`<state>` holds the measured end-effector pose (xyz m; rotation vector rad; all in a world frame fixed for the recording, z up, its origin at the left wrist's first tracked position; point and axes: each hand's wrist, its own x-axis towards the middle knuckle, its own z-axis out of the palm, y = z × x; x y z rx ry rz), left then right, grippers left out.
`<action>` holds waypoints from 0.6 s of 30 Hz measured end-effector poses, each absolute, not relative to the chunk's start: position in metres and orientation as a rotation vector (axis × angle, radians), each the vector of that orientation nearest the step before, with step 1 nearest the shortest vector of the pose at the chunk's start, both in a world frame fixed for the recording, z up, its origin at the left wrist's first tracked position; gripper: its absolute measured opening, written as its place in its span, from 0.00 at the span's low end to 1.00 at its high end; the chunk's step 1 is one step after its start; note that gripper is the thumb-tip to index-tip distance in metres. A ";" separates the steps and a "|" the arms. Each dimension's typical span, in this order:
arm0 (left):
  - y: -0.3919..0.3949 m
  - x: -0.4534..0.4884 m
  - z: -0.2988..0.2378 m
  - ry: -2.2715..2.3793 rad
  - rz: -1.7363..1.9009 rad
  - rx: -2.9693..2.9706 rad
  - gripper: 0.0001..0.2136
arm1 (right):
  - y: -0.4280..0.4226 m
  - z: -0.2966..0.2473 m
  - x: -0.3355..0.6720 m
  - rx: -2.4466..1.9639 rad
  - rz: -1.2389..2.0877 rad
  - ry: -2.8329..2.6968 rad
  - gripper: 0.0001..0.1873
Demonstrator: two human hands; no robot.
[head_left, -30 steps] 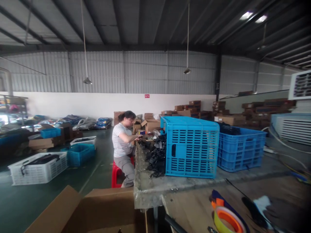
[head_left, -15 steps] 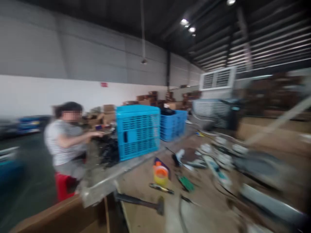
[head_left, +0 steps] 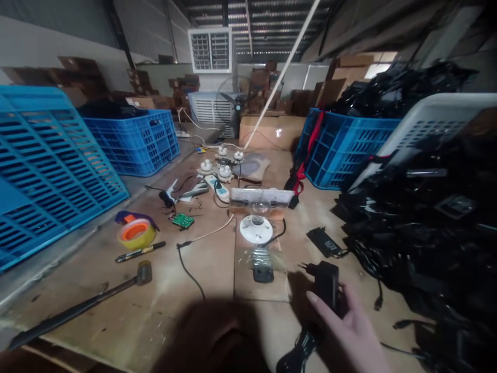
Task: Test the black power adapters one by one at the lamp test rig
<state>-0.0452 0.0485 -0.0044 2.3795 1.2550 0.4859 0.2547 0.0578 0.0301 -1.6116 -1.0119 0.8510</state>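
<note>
My right hand (head_left: pixel 349 326) comes in at the bottom right and grips a black power adapter (head_left: pixel 326 285) with a two-pin plug, its black cable (head_left: pixel 301 349) trailing down. A second black adapter (head_left: pixel 325 242) lies flat on the wooden workbench (head_left: pixel 202 274) just ahead. Left of my hand are a clear plastic bag holding a small black part (head_left: pixel 262 267) and a white lamp holder (head_left: pixel 254 229) with a glass bulb (head_left: pixel 260 210). A large heap of black adapters and cables (head_left: pixel 407 248) lies to the right. My left hand is not visible.
A roll of tape (head_left: pixel 135 233), a mallet (head_left: pixel 143 273), a green circuit board (head_left: pixel 182 220) and a power strip (head_left: pixel 216 187) lie on the bench. Blue plastic crates (head_left: pixel 50 166) stand on the left, with another blue crate (head_left: pixel 341 150) and a white crate (head_left: pixel 435 122) at right.
The view has swung right and down, away from the seated co-worker, across the bench. My right hand has come into view holding the black adapter.
</note>
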 end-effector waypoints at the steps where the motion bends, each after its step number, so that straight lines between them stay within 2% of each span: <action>1: 0.048 -0.045 -0.005 1.226 0.496 2.392 0.08 | 0.057 0.036 0.243 -1.574 0.898 -0.997 0.36; 3: 0.046 -0.045 -0.007 1.201 0.512 2.407 0.09 | 0.054 0.042 0.220 -1.543 0.882 -1.025 0.43; 6: 0.042 -0.048 -0.011 1.191 0.505 2.390 0.10 | 0.051 0.037 0.197 -1.517 0.788 -1.111 0.46; 11: 0.041 -0.044 -0.010 1.181 0.503 2.308 0.07 | 0.051 0.019 0.185 -1.533 0.788 -1.231 0.44; 18: 0.041 -0.040 -0.003 1.199 0.521 2.254 0.07 | 0.053 0.022 0.178 -1.723 0.684 -1.345 0.39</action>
